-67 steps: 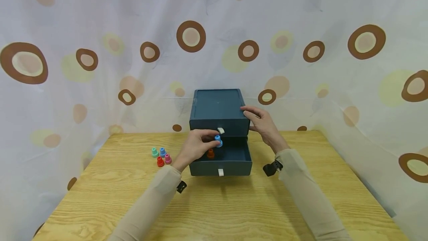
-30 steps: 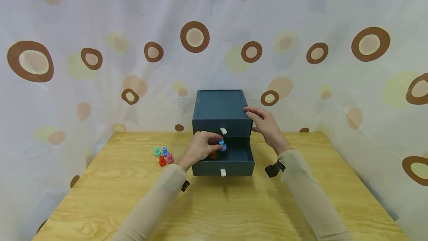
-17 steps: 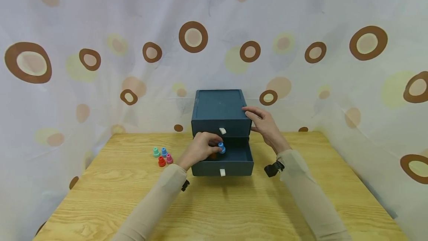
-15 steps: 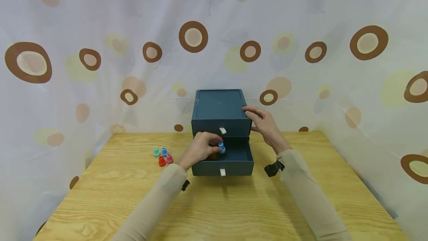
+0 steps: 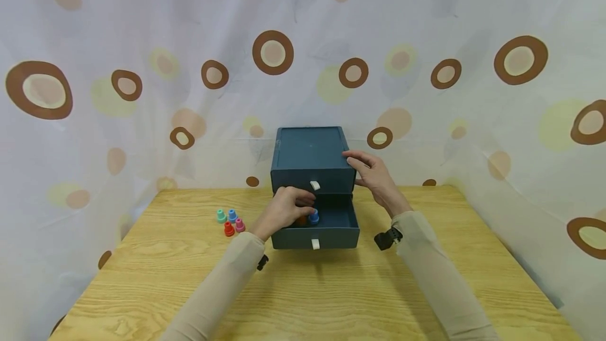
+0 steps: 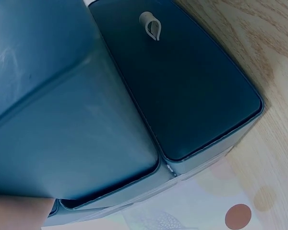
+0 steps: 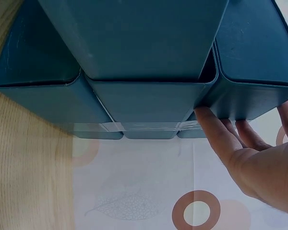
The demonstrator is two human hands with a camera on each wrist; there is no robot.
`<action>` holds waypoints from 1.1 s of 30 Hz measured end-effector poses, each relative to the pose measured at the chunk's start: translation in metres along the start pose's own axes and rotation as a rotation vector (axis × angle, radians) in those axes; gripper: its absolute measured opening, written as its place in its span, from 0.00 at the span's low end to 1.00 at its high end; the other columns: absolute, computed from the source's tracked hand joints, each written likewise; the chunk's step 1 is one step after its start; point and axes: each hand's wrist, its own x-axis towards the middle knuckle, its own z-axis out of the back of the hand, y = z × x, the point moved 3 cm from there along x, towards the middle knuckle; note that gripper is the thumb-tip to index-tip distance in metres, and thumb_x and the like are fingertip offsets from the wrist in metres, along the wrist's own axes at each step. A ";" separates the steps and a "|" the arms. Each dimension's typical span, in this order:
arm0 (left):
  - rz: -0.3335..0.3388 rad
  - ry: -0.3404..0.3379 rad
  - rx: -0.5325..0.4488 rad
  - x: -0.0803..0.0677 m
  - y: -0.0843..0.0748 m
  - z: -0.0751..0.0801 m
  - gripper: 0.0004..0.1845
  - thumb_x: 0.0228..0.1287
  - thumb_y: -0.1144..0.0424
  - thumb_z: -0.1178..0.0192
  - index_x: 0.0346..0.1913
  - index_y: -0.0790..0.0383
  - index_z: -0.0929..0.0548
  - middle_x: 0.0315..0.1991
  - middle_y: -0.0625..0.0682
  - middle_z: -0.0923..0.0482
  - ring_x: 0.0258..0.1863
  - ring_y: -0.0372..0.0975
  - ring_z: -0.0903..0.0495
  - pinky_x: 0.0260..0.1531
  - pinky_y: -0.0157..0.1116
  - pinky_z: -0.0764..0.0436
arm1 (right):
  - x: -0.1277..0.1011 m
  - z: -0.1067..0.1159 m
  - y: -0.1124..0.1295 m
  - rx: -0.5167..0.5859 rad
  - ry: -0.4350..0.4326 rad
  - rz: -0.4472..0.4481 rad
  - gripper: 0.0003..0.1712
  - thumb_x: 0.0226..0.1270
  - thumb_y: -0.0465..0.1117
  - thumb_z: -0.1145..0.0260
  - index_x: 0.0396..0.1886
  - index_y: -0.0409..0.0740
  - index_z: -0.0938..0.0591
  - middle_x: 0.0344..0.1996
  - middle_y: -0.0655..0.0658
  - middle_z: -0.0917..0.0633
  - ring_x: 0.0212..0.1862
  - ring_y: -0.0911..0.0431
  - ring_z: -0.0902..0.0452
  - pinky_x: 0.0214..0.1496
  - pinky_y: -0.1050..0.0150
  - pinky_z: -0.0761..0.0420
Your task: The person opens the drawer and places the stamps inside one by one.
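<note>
A dark teal two-drawer box (image 5: 310, 151) stands at the table's far middle, its lower drawer (image 5: 331, 236) pulled out. My left hand (image 5: 309, 208) reaches into that drawer, fingertips curled on the top of a small blue peg (image 5: 314, 218) that stands low in it. An orange peg (image 5: 301, 220) sits beside it, mostly hidden by my fingers. My right hand (image 5: 357, 168) rests with fairly straight fingers (image 7: 221, 139) against the box's upper right edge. The left wrist view shows the box (image 6: 77, 134) and a drawer tab (image 6: 151, 26) only.
Several small pegs lie on the wooden table (image 5: 331, 288) left of the box: teal (image 5: 221, 216), blue (image 5: 232, 214), red (image 5: 229, 229), pink (image 5: 239, 224). A spotted curtain (image 5: 142, 41) closes off the back and sides.
My left hand has lowered the blue peg from above the open drawer down into it, next to the orange peg. The right hand has stayed on the box.
</note>
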 end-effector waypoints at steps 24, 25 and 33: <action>-0.112 -0.244 -0.328 -0.016 -0.013 0.017 0.06 0.62 0.66 0.32 0.37 0.66 0.12 0.33 0.59 0.13 0.29 0.50 0.16 0.29 0.27 0.20 | -0.001 0.000 0.001 0.001 -0.002 -0.014 0.27 0.77 0.51 0.45 0.68 0.42 0.27 0.73 0.42 0.36 0.75 0.45 0.45 0.67 0.36 0.33; -0.108 -0.249 -0.339 -0.019 -0.017 0.020 0.06 0.62 0.67 0.33 0.37 0.68 0.12 0.32 0.61 0.14 0.29 0.53 0.17 0.29 0.27 0.20 | -0.001 0.000 0.001 0.000 0.000 -0.014 0.27 0.77 0.51 0.45 0.68 0.42 0.27 0.73 0.42 0.36 0.75 0.45 0.45 0.67 0.35 0.33; -0.104 -0.300 -0.368 -0.032 -0.015 0.030 0.05 0.62 0.70 0.34 0.37 0.71 0.13 0.32 0.65 0.15 0.29 0.61 0.18 0.29 0.34 0.17 | 0.001 -0.002 -0.001 -0.011 -0.002 -0.008 0.26 0.77 0.51 0.45 0.68 0.43 0.27 0.72 0.41 0.36 0.75 0.44 0.44 0.67 0.35 0.33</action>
